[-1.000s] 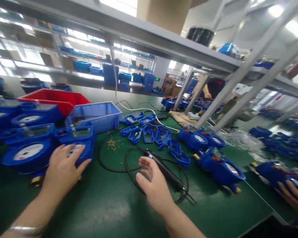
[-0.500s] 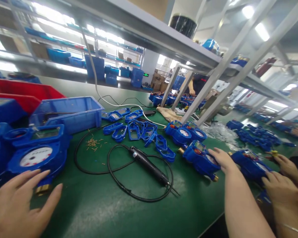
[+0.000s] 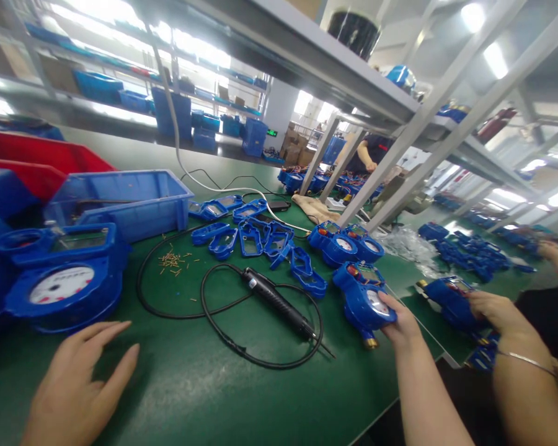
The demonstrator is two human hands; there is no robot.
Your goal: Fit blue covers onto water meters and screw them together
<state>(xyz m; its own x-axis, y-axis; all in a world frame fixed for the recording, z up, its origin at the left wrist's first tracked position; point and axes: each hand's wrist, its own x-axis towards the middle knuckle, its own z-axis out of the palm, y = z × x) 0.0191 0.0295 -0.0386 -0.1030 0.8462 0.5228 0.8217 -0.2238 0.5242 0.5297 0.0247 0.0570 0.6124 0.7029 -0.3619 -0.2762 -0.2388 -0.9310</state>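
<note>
My left hand (image 3: 81, 378) is over the green bench at lower left, fingers apart and holding nothing. Just beyond it stands a blue water meter (image 3: 62, 285) with a white dial. At the right, my right hand (image 3: 402, 322) is closed round the dial end of another blue water meter (image 3: 360, 294), whose brass fitting points toward me. Between my hands lies a black electric screwdriver (image 3: 279, 301) inside a loop of its cable. Behind the screwdriver is a group of blue cover frames (image 3: 251, 238), and left of them a small heap of screws (image 3: 171, 261).
A blue bin (image 3: 134, 207) and a red bin (image 3: 37, 155) stand at the left. Two open meters (image 3: 341, 243) sit by the shelf posts. At the right, a co-worker's hand (image 3: 497, 310) grips another meter (image 3: 449, 300). A metal shelf (image 3: 307, 56) hangs overhead.
My right hand has drawn its meter nearer and turned it. My left hand has shifted right, away from the left meter. The co-worker's meter has moved farther from my side.
</note>
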